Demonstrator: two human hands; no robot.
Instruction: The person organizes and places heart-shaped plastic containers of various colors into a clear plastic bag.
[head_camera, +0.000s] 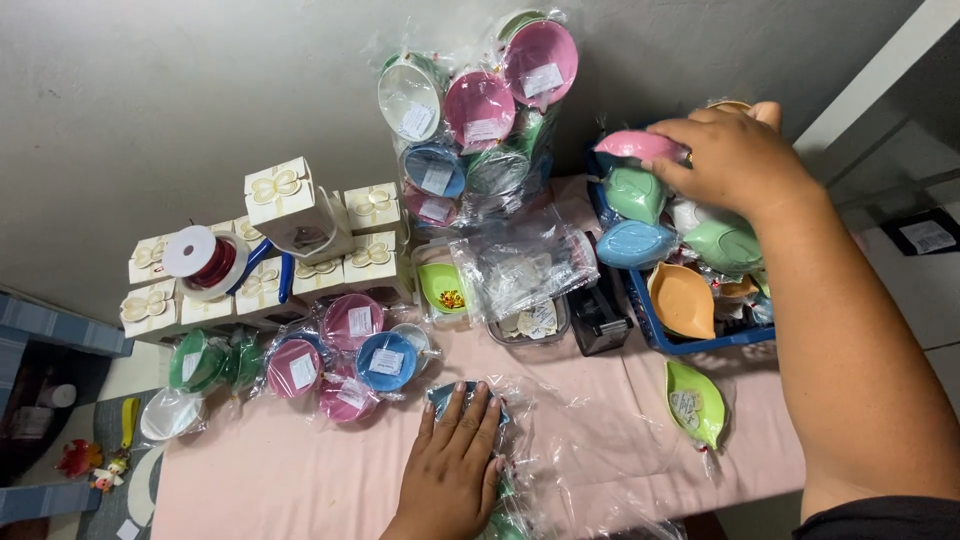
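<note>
Her left hand (455, 462) lies flat, fingers together, pressing a wrapped blue dish (447, 396); the right hand (735, 155) pinches 1 pink leaf dish (640, 145) over the blue basket (700, 343).

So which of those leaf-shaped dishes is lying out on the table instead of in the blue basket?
The lime-green leaf dish, wrapped in clear plastic, lies alone on the pink tablecloth in front of the blue basket; the others are piled inside.
</note>
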